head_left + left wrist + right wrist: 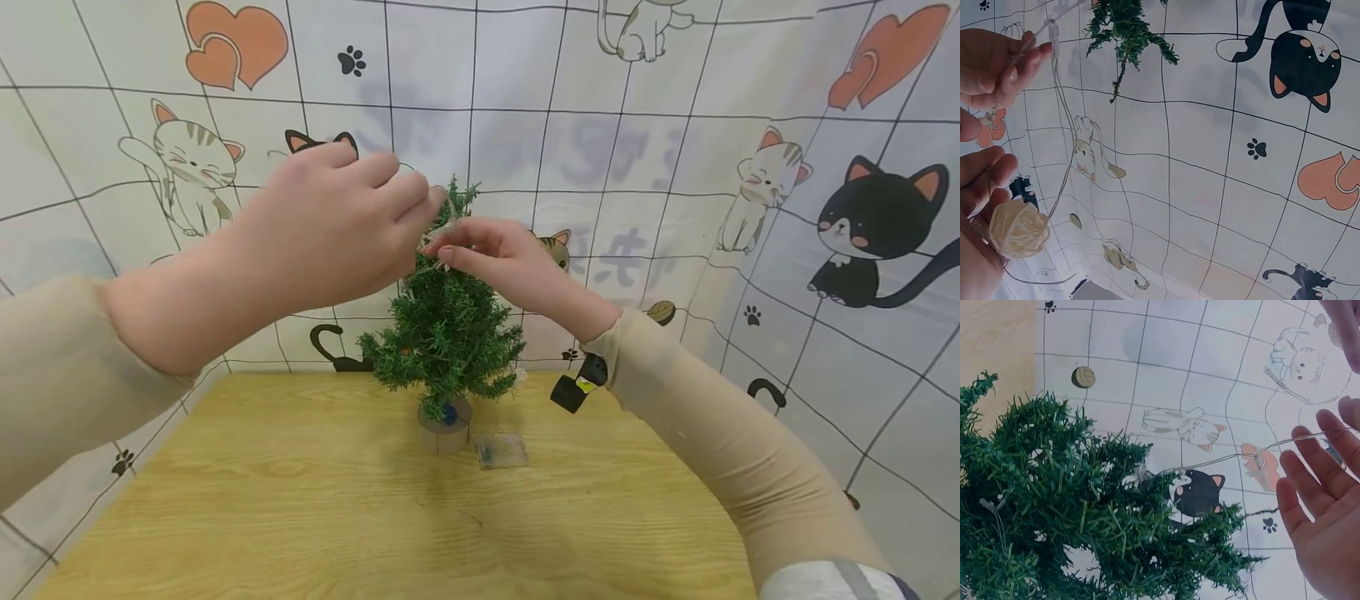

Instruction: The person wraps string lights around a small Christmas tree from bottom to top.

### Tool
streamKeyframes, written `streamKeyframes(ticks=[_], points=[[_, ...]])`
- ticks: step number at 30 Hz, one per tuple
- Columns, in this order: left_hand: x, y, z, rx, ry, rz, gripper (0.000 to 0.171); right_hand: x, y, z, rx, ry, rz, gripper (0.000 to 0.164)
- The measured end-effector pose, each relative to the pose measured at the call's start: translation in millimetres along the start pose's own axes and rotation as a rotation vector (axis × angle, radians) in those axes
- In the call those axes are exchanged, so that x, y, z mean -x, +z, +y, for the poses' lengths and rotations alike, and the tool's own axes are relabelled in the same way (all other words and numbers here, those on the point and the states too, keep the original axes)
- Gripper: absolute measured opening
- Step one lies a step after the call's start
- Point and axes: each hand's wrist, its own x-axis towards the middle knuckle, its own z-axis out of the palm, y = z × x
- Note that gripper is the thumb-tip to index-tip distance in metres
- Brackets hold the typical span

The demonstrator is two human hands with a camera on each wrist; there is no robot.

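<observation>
A small green artificial Christmas tree [450,333] stands upright in a round pale base [438,437]. My left hand [352,225] is above and left of its top, fingers curled on the thin clear wire of a string light. In the left wrist view a cream woven ball [1019,228] hangs by that hand's fingers. My right hand [517,258] is at the treetop, pinching the wire with thumb and index finger; its other fingers are loosely extended. In the right wrist view the wire [1210,460] runs from the branches to the right hand [1329,506].
A clear flat box [502,451] lies on the wooden table [300,500], right of the base. White cloth [510,58] printed with cats and grid lines hangs behind and at the sides. A black strap device [577,383] hangs from my right wrist.
</observation>
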Motion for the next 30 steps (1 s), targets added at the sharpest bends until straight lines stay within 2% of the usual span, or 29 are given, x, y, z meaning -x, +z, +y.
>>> streamKeyframes(ticks=[5, 8, 14, 17, 20, 25, 30], points=[[2.4, -2.1, -13.6, 0.035, -0.034, -0.1, 0.01, -1, -5, 3, -0.086, 0.005, 0.008, 0.018], [3.6, -5.0, -19.0, 0.08, -0.066, -0.155, 0.013, -1, -9, 5, -0.1, 0.017, 0.023, 0.017], [0.9, -10.5, -25.4, 0.13, -0.092, -0.256, 0.021, -3, -15, 10, -0.046, 0.039, 0.055, 0.018], [-0.7, -13.1, -29.2, 0.151, -0.123, -0.329, 0.025, -3, -18, 14, -0.002, 0.065, 0.083, 0.019], [-0.9, -13.9, -32.0, 0.169, -0.15, -0.37, 0.03, -2, -21, 18, 0.033, 0.093, 0.109, 0.02], [-0.8, -12.2, -32.0, 0.202, -0.174, -0.372, 0.035, -2, -23, 24, 0.045, 0.127, 0.14, 0.024], [-2.8, -5.8, -37.4, 0.349, -0.262, -0.297, 0.029, 0, -25, 28, 0.075, 0.156, 0.181, 0.025]])
